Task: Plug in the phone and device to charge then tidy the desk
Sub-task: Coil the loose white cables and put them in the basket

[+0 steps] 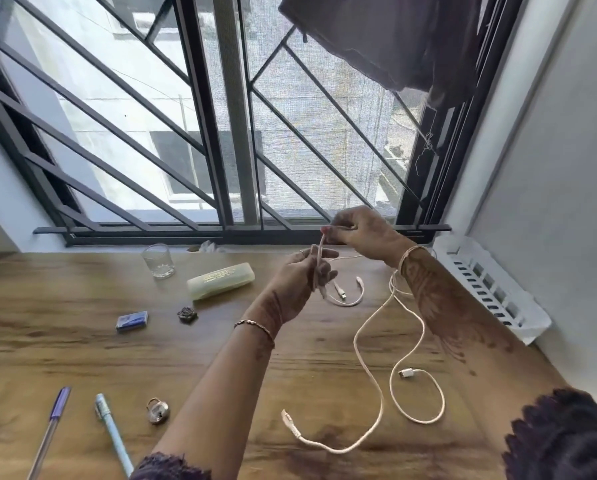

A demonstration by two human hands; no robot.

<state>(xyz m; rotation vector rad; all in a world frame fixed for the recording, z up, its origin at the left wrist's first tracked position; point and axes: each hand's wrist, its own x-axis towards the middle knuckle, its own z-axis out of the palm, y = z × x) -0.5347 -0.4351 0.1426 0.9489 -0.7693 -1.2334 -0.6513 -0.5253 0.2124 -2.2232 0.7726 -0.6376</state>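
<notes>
Dark knit sleeves frame the bottom edge; mid-frame, left hand and right hand each pinch a thin white cable snaking over the wood-grain desk.

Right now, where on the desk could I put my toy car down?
The biggest bare wood lies on the left, between the blue box and the two pens. More lies on the far left, beside the glass. The right is crowded with white cables, and both hands, left hand and right hand, work there.
</notes>
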